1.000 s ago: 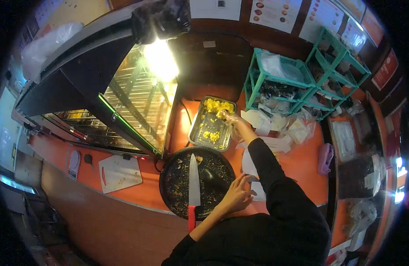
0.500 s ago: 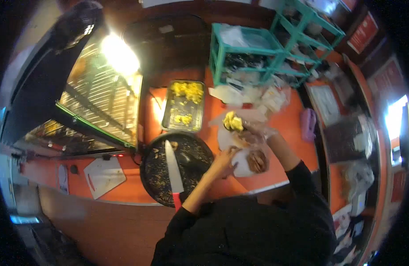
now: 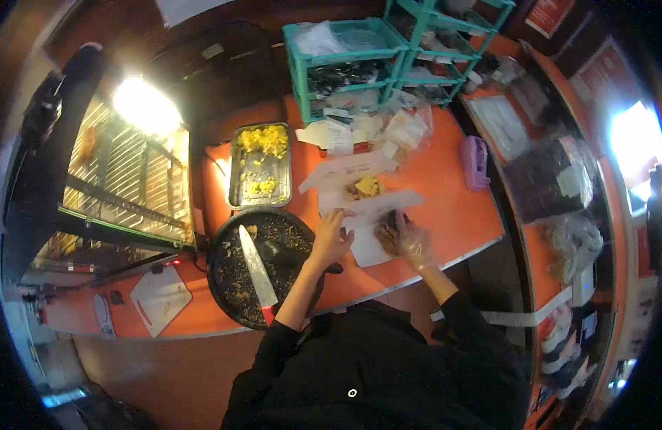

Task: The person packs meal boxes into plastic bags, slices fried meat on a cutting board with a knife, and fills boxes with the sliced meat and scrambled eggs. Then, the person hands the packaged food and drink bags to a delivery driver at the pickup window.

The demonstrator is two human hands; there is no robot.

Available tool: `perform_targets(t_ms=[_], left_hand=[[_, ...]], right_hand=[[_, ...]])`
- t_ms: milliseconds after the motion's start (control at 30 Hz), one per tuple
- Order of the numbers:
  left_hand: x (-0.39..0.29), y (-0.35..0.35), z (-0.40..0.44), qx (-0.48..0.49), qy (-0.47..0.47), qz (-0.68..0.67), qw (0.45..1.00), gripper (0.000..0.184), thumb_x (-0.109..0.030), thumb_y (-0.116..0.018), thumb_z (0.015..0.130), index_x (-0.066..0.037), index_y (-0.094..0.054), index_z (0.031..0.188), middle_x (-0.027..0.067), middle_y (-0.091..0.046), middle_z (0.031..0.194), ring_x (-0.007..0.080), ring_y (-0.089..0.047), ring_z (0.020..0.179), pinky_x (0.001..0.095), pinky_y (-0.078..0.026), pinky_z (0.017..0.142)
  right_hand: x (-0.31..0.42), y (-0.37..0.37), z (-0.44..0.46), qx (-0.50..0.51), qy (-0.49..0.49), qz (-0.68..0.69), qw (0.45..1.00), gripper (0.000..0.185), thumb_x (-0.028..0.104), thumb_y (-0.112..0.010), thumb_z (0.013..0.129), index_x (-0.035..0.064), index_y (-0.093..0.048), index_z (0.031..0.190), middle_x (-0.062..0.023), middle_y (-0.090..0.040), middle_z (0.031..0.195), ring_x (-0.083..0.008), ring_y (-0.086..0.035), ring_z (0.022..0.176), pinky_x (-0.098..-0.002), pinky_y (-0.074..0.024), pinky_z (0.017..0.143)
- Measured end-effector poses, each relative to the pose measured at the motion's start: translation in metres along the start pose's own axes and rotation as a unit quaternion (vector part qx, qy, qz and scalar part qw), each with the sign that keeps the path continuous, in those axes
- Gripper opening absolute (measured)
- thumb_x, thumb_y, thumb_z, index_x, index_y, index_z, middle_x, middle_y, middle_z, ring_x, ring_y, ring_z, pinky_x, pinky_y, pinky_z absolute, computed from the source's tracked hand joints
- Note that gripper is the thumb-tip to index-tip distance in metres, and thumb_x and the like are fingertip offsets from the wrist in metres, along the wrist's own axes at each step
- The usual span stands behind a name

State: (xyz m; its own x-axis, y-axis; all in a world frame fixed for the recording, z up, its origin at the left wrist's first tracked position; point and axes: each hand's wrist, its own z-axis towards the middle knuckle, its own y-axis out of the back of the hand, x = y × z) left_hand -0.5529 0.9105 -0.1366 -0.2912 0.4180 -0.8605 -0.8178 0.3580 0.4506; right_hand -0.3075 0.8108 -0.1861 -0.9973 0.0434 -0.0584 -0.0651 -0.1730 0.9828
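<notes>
My bare left hand rests at the left edge of a white paper sheet, fingers bent, thumb apart; nothing shows in its grasp. A clear plastic glove covers my right hand. Its fingers close on a dark brown round piece of food at the paper's right side, partly hidden by the hand. Just beyond both hands lies a food portion with yellow pieces on top, set on the paper. Left of my left hand, a long knife with a red handle lies across a black round tray strewn with crumbs.
A metal tray of yellow chopped food stands behind the round tray. To the left are a lit glass display case and a white cutting board. Green shelves stand at the back; a purple object lies right.
My right hand has set down the yellow pieces and moved nearer to me, onto the brown piece. My left hand has shifted away from the food to the paper's left edge. The view has shifted.
</notes>
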Motion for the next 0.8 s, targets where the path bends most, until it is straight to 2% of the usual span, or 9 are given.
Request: perform_targets(t_ms=[100,167,200,333,433,567,733,767,800], left_hand=[[-0.007,0.004,-0.004,0.029,-0.004,0.056,0.998,0.043,-0.007,-0.066,0.071,-0.011,-0.054,0.112,0.0158,-0.052,0.117,0.0368,-0.046,0.116,0.0491,-0.038,0.092],[-0.013,0.002,-0.012,-0.015,-0.028,0.063,0.997,0.041,-0.004,-0.064,0.069,-0.010,-0.055,0.109,0.0158,-0.052,0.117,0.0361,-0.045,0.117,0.0486,-0.038,0.091],[-0.015,0.002,-0.016,-0.023,-0.022,0.066,0.997,0.041,-0.004,-0.064,0.069,-0.010,-0.055,0.109,0.0158,-0.052,0.117,0.0361,-0.045,0.117,0.0486,-0.038,0.091],[-0.004,0.004,-0.022,-0.028,-0.033,-0.007,0.999,0.031,0.001,-0.061,0.067,-0.006,-0.059,0.096,0.0142,-0.054,0.114,0.0312,-0.058,0.096,0.0393,-0.046,0.077],[-0.004,0.015,-0.033,-0.081,-0.043,-0.053,0.994,0.024,0.005,-0.058,0.064,-0.002,-0.058,0.087,0.0150,-0.055,0.108,0.0258,-0.062,0.070,0.0339,-0.049,0.065],[-0.015,0.030,-0.051,-0.106,0.066,-0.075,0.989,0.025,0.004,-0.059,0.061,-0.004,-0.058,0.085,0.0145,-0.055,0.103,0.0337,-0.056,0.090,0.0416,-0.046,0.077],[-0.022,0.051,-0.077,-0.191,0.018,0.041,0.980,0.025,0.005,-0.061,0.065,0.000,-0.056,0.089,0.0151,-0.055,0.101,0.0334,-0.056,0.091,0.0394,-0.046,0.080],[-0.019,0.047,-0.079,-0.192,0.170,-0.184,0.949,0.026,0.005,-0.062,0.065,-0.001,-0.057,0.090,0.0146,-0.055,0.103,0.0330,-0.056,0.093,0.0399,-0.045,0.080],[-0.022,0.054,-0.082,-0.194,0.107,-0.069,0.973,0.026,0.005,-0.062,0.066,-0.001,-0.057,0.091,0.0141,-0.055,0.104,0.0326,-0.056,0.093,0.0398,-0.045,0.080]], right_hand=[[0.017,0.024,0.005,-0.066,0.044,0.087,0.993,0.076,0.026,-0.058,0.082,0.0036,-0.022,0.145,-0.0258,-0.058,0.103,-0.0318,-0.058,0.059,-0.0431,-0.0476,0.052],[0.014,0.023,-0.002,0.106,-0.120,0.116,0.980,0.055,0.027,-0.051,0.090,0.0012,-0.037,0.137,-0.0229,-0.056,0.116,-0.0310,-0.062,0.085,-0.0412,-0.0515,0.062],[0.014,0.036,-0.004,0.091,-0.062,0.037,0.993,0.052,0.023,-0.051,0.091,0.0007,-0.038,0.135,-0.0239,-0.055,0.117,-0.0322,-0.061,0.089,-0.0404,-0.0518,0.065],[0.025,0.107,0.022,-0.179,-0.010,0.003,0.984,0.084,0.017,-0.064,0.078,-0.0010,-0.016,0.145,-0.0227,-0.056,0.109,-0.0345,-0.062,0.090,-0.0451,-0.0509,0.068],[0.056,0.149,0.096,-0.278,0.172,0.048,0.944,0.067,0.013,-0.063,0.079,-0.0017,-0.032,0.137,-0.0147,-0.063,0.091,-0.0293,-0.063,0.068,-0.0384,-0.0506,0.059],[0.143,0.099,0.232,-0.124,0.384,0.147,0.903,0.056,0.019,-0.060,0.083,0.0002,-0.039,0.132,-0.0146,-0.062,0.087,-0.0279,-0.062,0.068,-0.0373,-0.0506,0.060],[0.238,-0.034,0.337,0.092,0.579,0.087,0.806,0.045,0.025,-0.056,0.088,0.0027,-0.048,0.126,-0.0146,-0.061,0.082,-0.0261,-0.061,0.069,-0.0359,-0.0507,0.060],[0.243,-0.054,0.349,0.116,0.606,0.079,0.783,0.043,0.027,-0.055,0.089,0.0031,-0.050,0.125,-0.0146,-0.061,0.081,-0.0257,-0.061,0.069,-0.0356,-0.0507,0.060],[0.242,-0.064,0.363,0.145,0.625,0.083,0.763,0.042,0.028,-0.055,0.090,0.0036,-0.052,0.124,-0.0145,-0.060,0.080,-0.0254,-0.060,0.069,-0.0353,-0.0507,0.060]])
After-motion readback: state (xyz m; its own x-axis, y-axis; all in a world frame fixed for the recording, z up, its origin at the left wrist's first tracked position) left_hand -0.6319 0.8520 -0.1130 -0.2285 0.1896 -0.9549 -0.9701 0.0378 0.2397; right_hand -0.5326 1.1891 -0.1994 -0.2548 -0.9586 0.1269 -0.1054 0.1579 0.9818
